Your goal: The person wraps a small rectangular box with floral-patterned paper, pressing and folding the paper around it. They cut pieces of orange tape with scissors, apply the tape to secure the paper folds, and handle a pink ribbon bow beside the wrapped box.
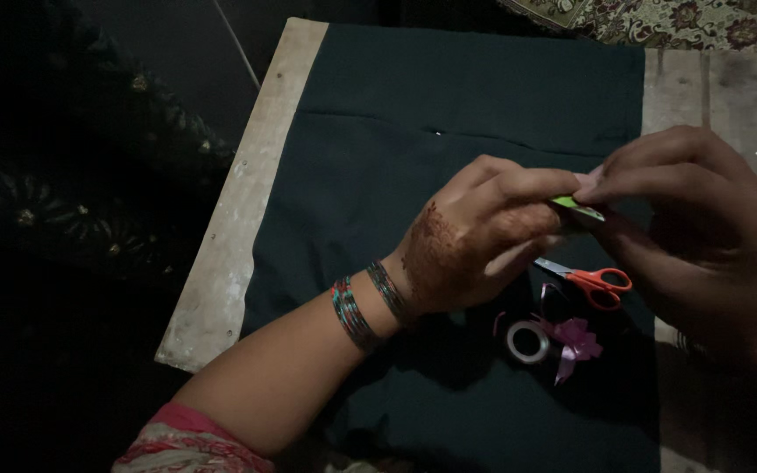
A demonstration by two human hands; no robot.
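Head view: left hand (pixel 475 232) and right hand (pixel 689 232) pinching a small green strip (pixel 576 207) between fingertips, above dark cloth (pixel 449 131) spread on a wooden desk (pixel 238 219). Strip thin, likely light and limp, easily creased; best held by its ends, as here. Below the hands, well apart from the strip: red scissors (pixel 593 280), tape roll (pixel 527 342), pink ribbon bow (pixel 576 337). Bangles (pixel 370 302) on left wrist.

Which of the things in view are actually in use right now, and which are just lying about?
In use: thin green strip, pinched by left hand and right hand.

Lying about: red-handled scissors, clear tape roll, pink ribbon bow, dark green cloth, wooden board.
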